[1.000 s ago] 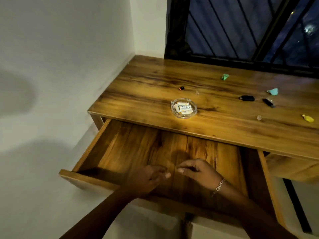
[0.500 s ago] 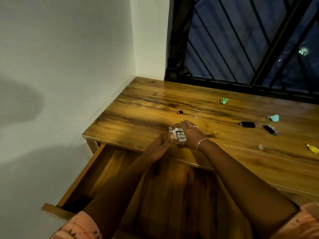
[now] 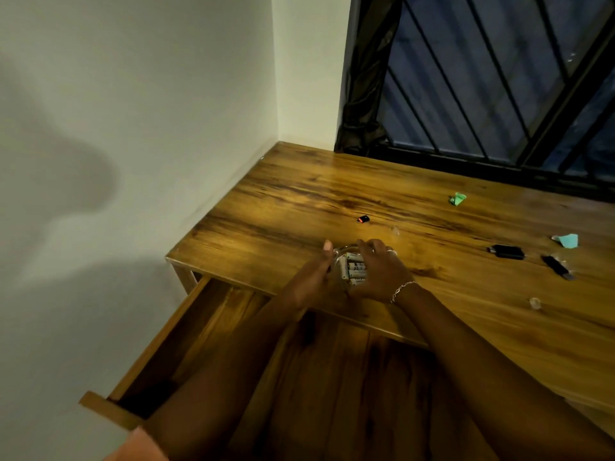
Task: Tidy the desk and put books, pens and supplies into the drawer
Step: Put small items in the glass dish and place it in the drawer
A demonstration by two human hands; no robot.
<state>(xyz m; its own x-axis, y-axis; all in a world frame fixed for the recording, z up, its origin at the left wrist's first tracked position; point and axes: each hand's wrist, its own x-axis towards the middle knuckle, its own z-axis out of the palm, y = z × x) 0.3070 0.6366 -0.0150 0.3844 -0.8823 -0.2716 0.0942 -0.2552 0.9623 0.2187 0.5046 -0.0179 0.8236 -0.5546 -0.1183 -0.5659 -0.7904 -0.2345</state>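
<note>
White wall (image 3: pixel 133 128) left, shadowed; dark curtain (image 3: pixel 362 94) bunched beside barred window (image 3: pixel 499 78)

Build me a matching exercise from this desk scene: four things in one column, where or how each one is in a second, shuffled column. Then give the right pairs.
Things
1. glass dish
2. drawer
3. green paper scrap
4. small black-and-red item

Place or state
A. pulled open below the desk top
B. lying far back, toward the window
C. cupped between the left hand and right hand
D. lying on the desk just beyond the hands

Pairs: 1-C, 2-A, 3-B, 4-D
</note>
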